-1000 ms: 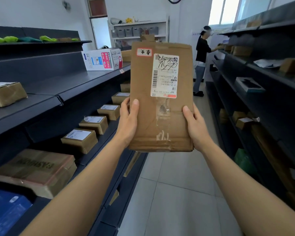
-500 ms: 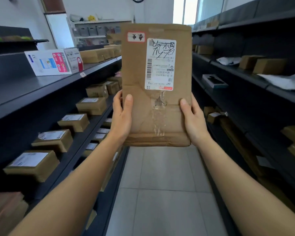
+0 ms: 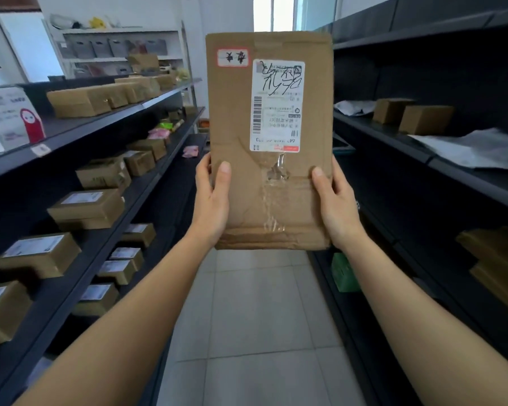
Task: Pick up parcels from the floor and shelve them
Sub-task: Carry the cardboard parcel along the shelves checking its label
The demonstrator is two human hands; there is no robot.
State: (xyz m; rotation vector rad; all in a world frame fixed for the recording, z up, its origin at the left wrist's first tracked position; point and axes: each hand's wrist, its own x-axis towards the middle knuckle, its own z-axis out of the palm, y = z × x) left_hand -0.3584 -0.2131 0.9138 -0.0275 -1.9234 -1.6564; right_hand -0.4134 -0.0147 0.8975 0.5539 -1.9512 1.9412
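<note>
A flat brown cardboard parcel point(image 3: 235, 183) stands upright in front of me at chest height, in the middle of the aisle. It carries a white shipping label with handwriting and a small red-edged sticker near its top. My left hand point(image 3: 211, 200) grips its lower left edge, thumb on the front. My right hand point(image 3: 336, 203) grips the lower right edge the same way. Dark shelves run along both sides: the left shelving point(image 3: 100, 124) holds several brown boxes, the right shelving point(image 3: 452, 168) holds fewer.
A tiled floor point(image 3: 255, 332) runs down the aisle between the racks. A white box with red print point(image 3: 9, 118) sits on the upper left shelf. White bags point(image 3: 475, 148) and two small boxes point(image 3: 425, 118) lie on the right shelf. A white rack point(image 3: 115, 48) stands at the far end.
I have moved forward along the aisle with the parcel held up in both hands. The shelves have slid past, and the person seen at the far end is hidden from view.
</note>
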